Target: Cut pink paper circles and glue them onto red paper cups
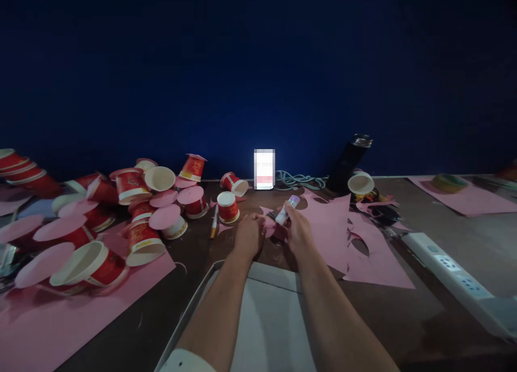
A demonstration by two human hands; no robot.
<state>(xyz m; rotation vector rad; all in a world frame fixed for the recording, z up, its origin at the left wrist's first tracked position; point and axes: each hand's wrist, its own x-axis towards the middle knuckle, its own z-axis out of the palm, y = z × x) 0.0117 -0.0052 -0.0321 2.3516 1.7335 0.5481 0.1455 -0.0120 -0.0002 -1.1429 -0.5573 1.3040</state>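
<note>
My right hand (299,229) is wrapped round a white glue stick (285,211) with a purple end, which slants over the table. Close on its left, my left hand (249,235) has curled fingers at a small piece of pink paper (268,225). Those fingertips partly cover the paper, so its full outline is hidden. Just beyond my left hand a red paper cup (228,207) stands with its pale base up. An orange-and-white marker (214,223) lies to the left of that cup.
Many red cups, several with pink discs (165,217), crowd the left side over a pink sheet (133,286). Cut pink paper (327,226) lies to the right, near a dark bottle (349,162) and a power strip (448,269). A lit phone (264,169) stands behind; a white box (270,318) is in front.
</note>
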